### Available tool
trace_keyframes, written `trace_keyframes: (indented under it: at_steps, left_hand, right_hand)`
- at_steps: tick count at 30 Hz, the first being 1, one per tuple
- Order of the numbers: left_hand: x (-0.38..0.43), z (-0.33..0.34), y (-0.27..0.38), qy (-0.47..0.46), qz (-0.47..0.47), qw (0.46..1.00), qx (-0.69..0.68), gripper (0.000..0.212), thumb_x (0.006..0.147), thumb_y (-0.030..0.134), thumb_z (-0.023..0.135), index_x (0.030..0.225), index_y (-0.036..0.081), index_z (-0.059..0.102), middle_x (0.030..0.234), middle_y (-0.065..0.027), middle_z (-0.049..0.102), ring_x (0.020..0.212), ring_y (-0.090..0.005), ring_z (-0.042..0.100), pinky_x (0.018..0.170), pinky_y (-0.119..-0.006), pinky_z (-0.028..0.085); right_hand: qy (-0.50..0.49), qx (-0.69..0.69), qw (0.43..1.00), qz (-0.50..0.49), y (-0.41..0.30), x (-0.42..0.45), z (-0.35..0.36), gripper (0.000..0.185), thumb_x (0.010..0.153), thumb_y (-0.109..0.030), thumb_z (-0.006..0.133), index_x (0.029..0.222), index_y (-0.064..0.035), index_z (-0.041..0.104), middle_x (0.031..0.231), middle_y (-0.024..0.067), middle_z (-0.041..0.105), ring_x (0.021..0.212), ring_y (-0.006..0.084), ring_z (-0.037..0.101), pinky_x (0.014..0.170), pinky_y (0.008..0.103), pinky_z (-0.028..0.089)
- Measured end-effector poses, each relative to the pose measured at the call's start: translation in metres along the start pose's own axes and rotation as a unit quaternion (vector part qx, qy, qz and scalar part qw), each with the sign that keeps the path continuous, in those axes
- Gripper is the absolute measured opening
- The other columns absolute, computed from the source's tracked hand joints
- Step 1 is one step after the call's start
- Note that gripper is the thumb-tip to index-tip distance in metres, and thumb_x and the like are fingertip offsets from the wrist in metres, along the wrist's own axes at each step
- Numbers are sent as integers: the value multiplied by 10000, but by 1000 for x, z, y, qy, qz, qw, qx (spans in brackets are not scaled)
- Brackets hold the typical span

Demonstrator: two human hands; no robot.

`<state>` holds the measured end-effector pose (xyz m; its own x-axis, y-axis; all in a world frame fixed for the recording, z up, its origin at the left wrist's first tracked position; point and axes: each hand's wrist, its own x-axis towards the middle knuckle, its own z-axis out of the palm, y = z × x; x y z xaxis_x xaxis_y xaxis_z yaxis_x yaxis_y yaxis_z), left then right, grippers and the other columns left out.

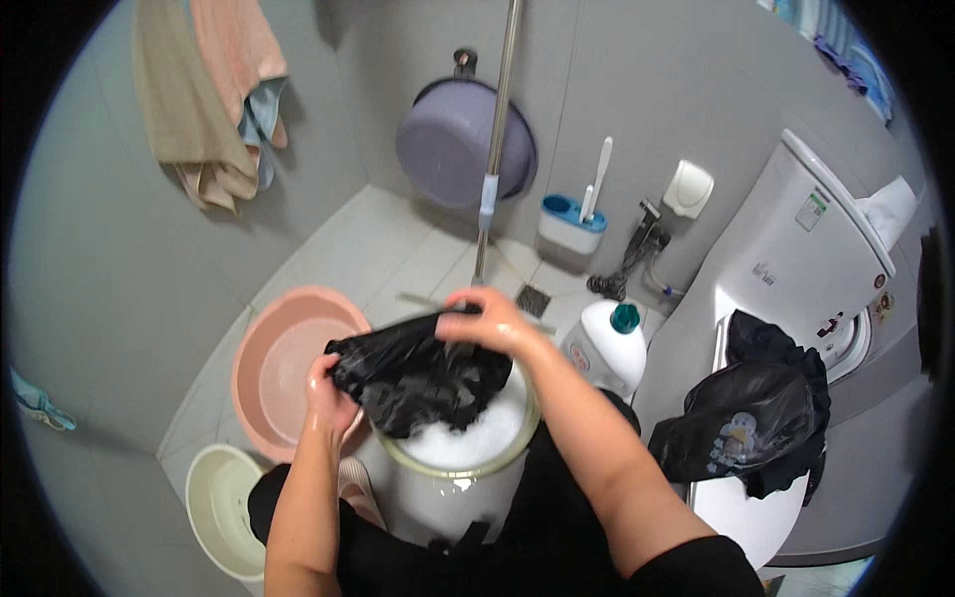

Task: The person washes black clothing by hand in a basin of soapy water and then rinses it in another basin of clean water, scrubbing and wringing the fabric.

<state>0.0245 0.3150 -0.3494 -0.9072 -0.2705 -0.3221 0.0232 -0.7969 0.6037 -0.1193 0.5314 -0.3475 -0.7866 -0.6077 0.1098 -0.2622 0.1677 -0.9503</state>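
Note:
A wet black garment (418, 373) with suds on it is stretched between my two hands. My left hand (328, 399) grips its left end. At its upper right edge, my right hand (485, 321) pinches the cloth between thumb and fingers. The garment hangs over a pale bucket (455, 489) with a yellowish rim, and its lower edge meets the white foam (466, 444) inside. Foam hides whatever lies deeper in the bucket.
A pink basin (250, 373) and a cream basin (201, 515) stand on the left. Right of the bucket is a white detergent bottle (615, 351) with a green cap. Black clothes (753, 410) lie on the toilet (746, 515). A metal pole (500, 112) rises behind the bucket.

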Motion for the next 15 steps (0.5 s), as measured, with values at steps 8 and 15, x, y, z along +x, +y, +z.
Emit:
trace_keyframes:
  at_steps: [8,15]
  left_hand:
    - [38,-16,-22,43,38,998,-34,282,793,204,613,980,11,527,901,-134,590,829,-294,575,816,-460,452]
    - [48,-9,-50,-24,1,997,-78,344,859,340,503,1013,34,523,940,-94,588,899,-239,561,780,-438,468]
  right_hand:
    - [21,-228,972,-57,-5,-15,39,285,549,-164,661,812,-64,610,942,91,535,890,270,530,752,353,442]
    - [126,50,982,-131,-40,-14,90,517,643,-36,542,1149,-84,447,973,139,517,858,205,531,751,316,443]
